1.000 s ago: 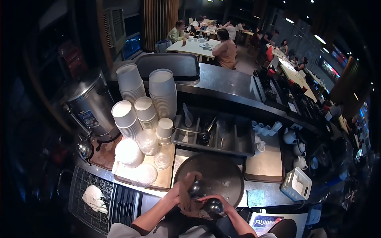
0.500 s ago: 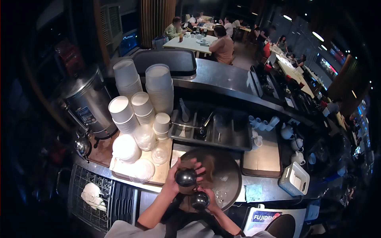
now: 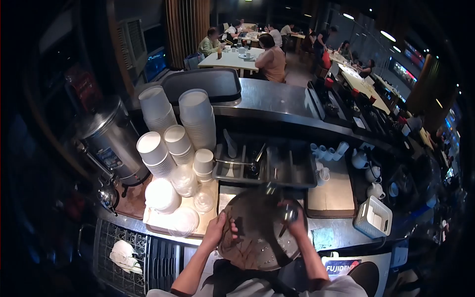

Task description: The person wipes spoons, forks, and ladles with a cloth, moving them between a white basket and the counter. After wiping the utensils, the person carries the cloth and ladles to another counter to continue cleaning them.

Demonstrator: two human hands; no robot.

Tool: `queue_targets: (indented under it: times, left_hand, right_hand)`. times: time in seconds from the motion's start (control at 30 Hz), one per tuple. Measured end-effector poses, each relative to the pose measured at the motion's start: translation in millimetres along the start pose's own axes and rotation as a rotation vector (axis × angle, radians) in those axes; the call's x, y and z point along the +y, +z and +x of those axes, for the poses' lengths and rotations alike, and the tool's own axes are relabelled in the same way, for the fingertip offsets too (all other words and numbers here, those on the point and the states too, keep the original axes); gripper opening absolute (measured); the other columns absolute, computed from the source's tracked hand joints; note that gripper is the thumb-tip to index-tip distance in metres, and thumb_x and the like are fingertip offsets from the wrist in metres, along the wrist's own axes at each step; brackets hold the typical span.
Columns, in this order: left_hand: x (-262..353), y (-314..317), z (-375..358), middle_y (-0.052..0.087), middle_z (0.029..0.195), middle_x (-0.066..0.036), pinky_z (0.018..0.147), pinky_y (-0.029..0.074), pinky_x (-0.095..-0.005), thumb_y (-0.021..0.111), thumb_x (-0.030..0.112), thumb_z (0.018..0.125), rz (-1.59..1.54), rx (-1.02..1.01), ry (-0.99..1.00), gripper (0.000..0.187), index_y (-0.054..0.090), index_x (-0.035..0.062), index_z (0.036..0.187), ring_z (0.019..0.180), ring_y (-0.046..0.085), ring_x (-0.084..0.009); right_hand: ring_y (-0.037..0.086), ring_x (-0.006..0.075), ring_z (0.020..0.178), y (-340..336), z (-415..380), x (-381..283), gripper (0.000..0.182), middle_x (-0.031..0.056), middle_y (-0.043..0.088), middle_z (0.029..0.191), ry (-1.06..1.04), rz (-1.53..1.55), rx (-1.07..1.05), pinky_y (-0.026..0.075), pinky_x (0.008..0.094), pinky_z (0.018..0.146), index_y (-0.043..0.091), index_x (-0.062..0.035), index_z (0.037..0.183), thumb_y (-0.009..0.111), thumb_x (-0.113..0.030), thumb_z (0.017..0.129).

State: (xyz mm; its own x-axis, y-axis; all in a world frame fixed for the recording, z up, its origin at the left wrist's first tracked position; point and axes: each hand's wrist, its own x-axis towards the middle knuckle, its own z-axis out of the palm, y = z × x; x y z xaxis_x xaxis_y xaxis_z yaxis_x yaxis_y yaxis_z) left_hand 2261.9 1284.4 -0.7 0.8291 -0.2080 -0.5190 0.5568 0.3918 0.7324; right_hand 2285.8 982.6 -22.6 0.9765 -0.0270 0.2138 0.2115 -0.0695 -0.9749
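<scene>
My left hand [image 3: 217, 232] is at the left rim of a large round dark tray [image 3: 264, 250], fingers loosely curled and apart, with nothing visible in them. Over the tray's right side, my right hand [image 3: 297, 226] is closed and blurred by motion. It grips a shiny round-bowled utensil that looks like a ladle [image 3: 290, 213]. Another shiny blurred piece [image 3: 270, 188] shows at the tray's far rim, just below a dark cutlery bin [image 3: 302, 180]. Water drops lie on the tray. A spoon [image 3: 229, 143] and other utensils rest in the bin's compartments.
Stacked white paper cups [image 3: 197, 116] and plastic lids [image 3: 183, 221] stand left, beside a steel urn [image 3: 116, 143]. To the right are a brown board [image 3: 330, 195], a white basket [image 3: 373, 218] and teapots [image 3: 359, 158]. A rack with a cloth [image 3: 124, 256] sits lower left. People sit at tables beyond.
The dark round piece has left my left hand, which has dropped to the tray's rim. My right hand has moved up and right with the ladle-like utensil. The view has shifted slightly.
</scene>
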Motion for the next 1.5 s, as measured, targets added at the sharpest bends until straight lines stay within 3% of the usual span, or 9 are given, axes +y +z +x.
queue_targets:
  times: [0.1,0.2,0.37,0.6,0.77,0.87,1.1,1.33,1.5]
  left_hand:
    - [9,12,-20,0.060,0.077,-0.019,0.073,0.049,-0.0474,0.047,0.036,0.099,1.390,0.463,1.053,0.041,0.064,-0.0010,0.101,0.070,0.061,-0.0432]
    - [19,1,-23,0.063,0.088,-0.021,0.082,0.047,-0.0437,0.044,0.036,0.100,1.290,0.215,0.320,0.040,0.066,0.0028,0.106,0.084,0.060,-0.0424]
    - [17,-2,-39,0.066,0.096,-0.008,0.076,0.050,-0.0297,0.045,0.038,0.100,0.276,-0.032,0.420,0.048,0.061,-0.0063,0.112,0.084,0.063,-0.0149]
    - [55,17,-101,0.063,0.097,-0.020,0.082,0.054,-0.0367,0.068,0.009,0.082,-0.240,0.117,0.718,0.026,0.057,-0.0057,0.099,0.089,0.065,-0.0263]
    - [79,82,-42,0.049,0.135,-0.017,0.104,0.038,-0.0412,0.058,0.002,0.083,0.429,0.606,1.037,0.059,0.038,-0.0012,0.139,0.121,0.051,-0.0302]
    - [12,55,-23,0.051,0.136,-0.017,0.102,0.040,-0.0403,0.053,0.009,0.088,1.093,0.457,0.994,0.029,0.062,0.0018,0.115,0.122,0.051,-0.0350]
    - [-9,44,-15,0.055,0.061,-0.004,0.058,0.042,-0.0284,0.055,0.022,0.091,0.520,-0.097,0.470,0.029,0.061,-0.0014,0.074,0.064,0.051,-0.0100]
    - [-7,30,13,0.062,0.076,-0.002,0.063,0.045,-0.0272,0.053,0.030,0.095,0.113,-0.149,0.006,0.034,0.066,-0.0010,0.089,0.071,0.056,-0.0107]
    - [-10,33,7,0.062,0.107,-0.012,0.074,0.050,-0.0245,0.042,0.016,0.101,-0.206,0.097,0.509,0.027,0.055,-0.0012,0.118,0.089,0.061,-0.0132]
  right_hand:
    - [0.044,0.0087,0.043,-10,74,19,0.020,-0.0008,0.048,0.056,0.296,0.052,0.208,0.031,0.0259,0.039,0.055,-0.0106,0.075,0.053,-0.022,0.091]
    - [0.050,0.0124,0.046,-12,149,37,0.022,0.0034,0.053,0.060,0.239,-0.042,0.219,0.035,0.0282,0.039,0.057,-0.0066,0.078,0.050,-0.021,0.092]
    - [0.059,0.0196,0.054,18,203,32,0.018,0.0119,0.061,0.071,0.477,0.359,0.233,0.042,0.0320,0.045,0.060,-0.0001,0.097,0.054,-0.012,0.084]
    - [0.062,0.0447,0.095,47,85,-17,0.034,0.0280,0.063,0.100,0.191,-0.637,0.297,0.047,0.0450,0.082,0.061,0.0035,0.107,0.059,-0.015,0.078]
    - [0.042,0.0121,0.063,122,-8,-79,0.017,0.0028,0.044,0.065,0.214,-0.107,-0.055,0.038,0.0306,0.055,0.049,-0.0020,0.077,0.062,-0.011,0.072]
    - [0.056,0.0446,0.076,128,-48,-77,0.020,0.0267,0.056,0.082,-0.010,-0.324,-0.325,0.046,0.0437,0.065,0.051,0.0019,0.089,0.059,-0.011,0.076]
    - [0.064,0.0240,0.067,68,-73,-93,0.017,0.0113,0.065,0.074,0.203,-0.271,-0.648,0.047,0.0346,0.062,0.060,-0.0021,0.085,0.068,-0.017,0.086]
    - [0.065,0.0168,0.069,43,-76,-50,0.017,0.0094,0.065,0.077,-0.216,-0.457,-0.438,0.048,0.0302,0.060,0.064,-0.0026,0.097,0.071,-0.012,0.085]
    - [0.061,0.0167,0.062,77,-72,-35,0.015,0.0076,0.059,0.069,-0.195,-0.394,0.078,0.047,0.0305,0.056,0.057,0.0018,0.104,0.057,-0.010,0.095]
